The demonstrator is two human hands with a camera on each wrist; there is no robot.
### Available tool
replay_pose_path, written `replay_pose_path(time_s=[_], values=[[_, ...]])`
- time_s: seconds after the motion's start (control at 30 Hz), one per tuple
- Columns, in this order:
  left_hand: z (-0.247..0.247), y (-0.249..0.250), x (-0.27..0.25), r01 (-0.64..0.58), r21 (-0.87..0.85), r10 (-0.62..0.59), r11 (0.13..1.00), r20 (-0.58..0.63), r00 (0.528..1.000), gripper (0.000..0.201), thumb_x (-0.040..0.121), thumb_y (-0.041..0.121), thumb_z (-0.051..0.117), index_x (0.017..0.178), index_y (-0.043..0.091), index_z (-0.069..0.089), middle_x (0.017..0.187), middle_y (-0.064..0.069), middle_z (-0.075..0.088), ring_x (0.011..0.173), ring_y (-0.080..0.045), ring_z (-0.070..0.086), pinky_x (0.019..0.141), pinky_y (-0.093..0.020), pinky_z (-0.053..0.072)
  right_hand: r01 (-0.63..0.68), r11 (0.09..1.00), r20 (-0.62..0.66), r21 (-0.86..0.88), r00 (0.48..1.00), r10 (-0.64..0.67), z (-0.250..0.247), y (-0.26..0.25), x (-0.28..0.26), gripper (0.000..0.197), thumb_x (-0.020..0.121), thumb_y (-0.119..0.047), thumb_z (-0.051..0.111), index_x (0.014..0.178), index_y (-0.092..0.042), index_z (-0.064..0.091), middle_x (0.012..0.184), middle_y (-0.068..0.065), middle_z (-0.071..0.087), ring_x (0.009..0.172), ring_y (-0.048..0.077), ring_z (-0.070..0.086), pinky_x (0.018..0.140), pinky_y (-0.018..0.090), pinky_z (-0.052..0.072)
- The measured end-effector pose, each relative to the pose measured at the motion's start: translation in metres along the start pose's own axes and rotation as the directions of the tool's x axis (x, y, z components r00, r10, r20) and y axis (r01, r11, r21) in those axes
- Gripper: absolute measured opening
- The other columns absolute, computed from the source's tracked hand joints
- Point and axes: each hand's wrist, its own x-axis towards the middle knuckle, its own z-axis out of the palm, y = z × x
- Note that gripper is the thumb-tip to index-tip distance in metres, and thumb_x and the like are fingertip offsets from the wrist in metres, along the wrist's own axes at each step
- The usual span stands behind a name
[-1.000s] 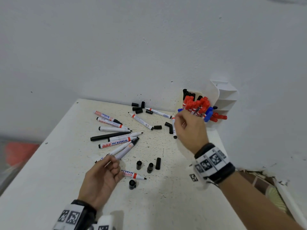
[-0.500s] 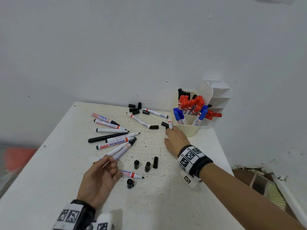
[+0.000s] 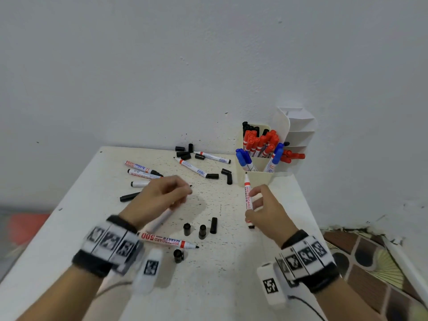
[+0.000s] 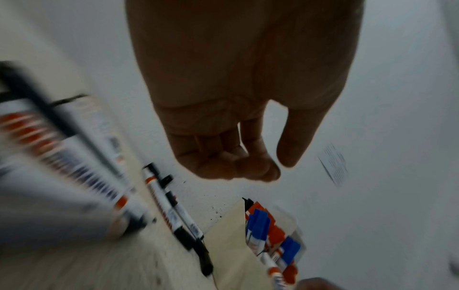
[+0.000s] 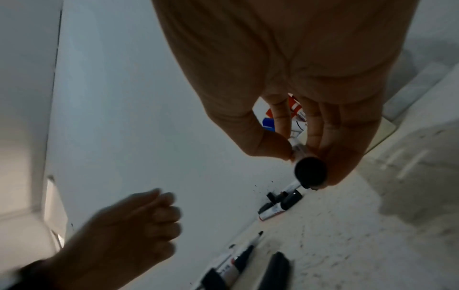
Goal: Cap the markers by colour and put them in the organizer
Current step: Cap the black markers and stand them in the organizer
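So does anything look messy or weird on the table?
Yes. The table is speckled with small black marks, and black caps lie loose among uncapped markers. In the organizer, some red markers lie sideways while the others stand upright.

surface: white speckled bench (image 3: 231,286) | on it: uncapped markers (image 3: 168,241), loose black caps (image 3: 202,231), cream organizer (image 3: 260,179) at far right corner

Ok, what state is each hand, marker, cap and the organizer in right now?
Right hand: pinches the held marker.
Held marker: uncapped, tip pointing away from the person.
Left hand: fingers curled, nothing held.
Organizer: upright, holding capped red, blue, black markers.
Near marker: uncapped, lying flat.
Loose caps: black, off any marker.
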Motion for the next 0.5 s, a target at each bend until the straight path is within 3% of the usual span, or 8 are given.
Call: replay_pose_path(time_s=[0.1,0.17,0.23,0.3,0.37,0.5], values=[[0.009,0.02,0.045,-0.099,0.418,0.036,0.903,0.156,0.987,0.013,0.096,0.029,0.058,0.095,0.02,0.066,0.078,0.008,0.068,0.064,-0.001,0.06,0.065,-0.019,0.049,-0.037,0.976,0.0,0.215,0.999,0.038,0.001,0.0,-0.028,0.043,0.088,0.002,0.055,0.116,-0.025,0.037,0.095,0.016,0.058,0.066,0.026,0.068,0.056,0.029,0.054],[0.02,0.029,0.074,-0.161,0.604,-0.002,0.78,0.26,0.966,0.014,0.097,0.031,0.056,0.102,0.022,0.065,0.083,0.015,0.065,0.066,0.006,0.059,0.065,-0.013,0.046,-0.047,0.943,0.015,0.331,0.999,0.045,0.003,0.001,-0.046,0.042,0.09,0.004,0.047,0.119,-0.024,0.039,0.086,0.015,0.055,0.053,0.02,0.061,0.053,0.029,0.049],[0.031,0.034,0.1,-0.22,0.745,-0.057,0.63,0.326,0.944,0.018,0.097,0.03,0.054,0.111,0.024,0.063,0.089,0.014,0.063,0.073,0.004,0.058,0.073,-0.018,0.049,-0.047,0.914,0.02,0.403,0.999,0.043,0.005,0.003,-0.06,0.038,0.091,0.004,0.038,0.118,-0.023,0.043,0.076,0.012,0.049,0.049,0.018,0.051,0.05,0.03,0.042],[0.042,0.033,0.124,-0.27,0.841,-0.103,0.469,0.355,0.929,0.027,0.097,0.028,0.053,0.123,0.029,0.058,0.1,0.007,0.065,0.084,-0.009,0.058,0.088,-0.031,0.052,-0.048,0.893,-0.006,0.447,0.998,0.057,0.008,0.006,-0.07,0.036,0.092,0.002,0.035,0.115,-0.022,0.046,0.07,0.01,0.044,0.048,0.017,0.042,0.046,0.028,0.035],[0.054,0.027,0.142,-0.305,0.881,-0.142,0.362,0.375,0.916,0.038,0.097,0.023,0.05,0.133,0.034,0.052,0.106,0.005,0.063,0.088,-0.014,0.056,0.092,-0.035,0.051,-0.05,0.866,-0.031,0.498,0.997,0.075,0.009,0.008,-0.076,0.033,0.093,0.001,0.036,0.112,-0.022,0.05,0.067,0.008,0.041,0.047,0.016,0.036,0.044,0.025,0.031],[0.078,0.007,0.164,-0.358,0.883,-0.191,0.302,0.424,0.885,0.053,0.096,0.009,0.046,0.141,0.038,0.046,0.117,0.005,0.062,0.09,-0.014,0.055,0.087,-0.025,0.047,-0.034,0.827,-0.059,0.562,0.995,0.081,0.007,0.008,-0.085,0.031,0.094,0.0,0.038,0.11,-0.023,0.052,0.066,0.008,0.041,0.047,0.016,0.033,0.041,0.021,0.03]])
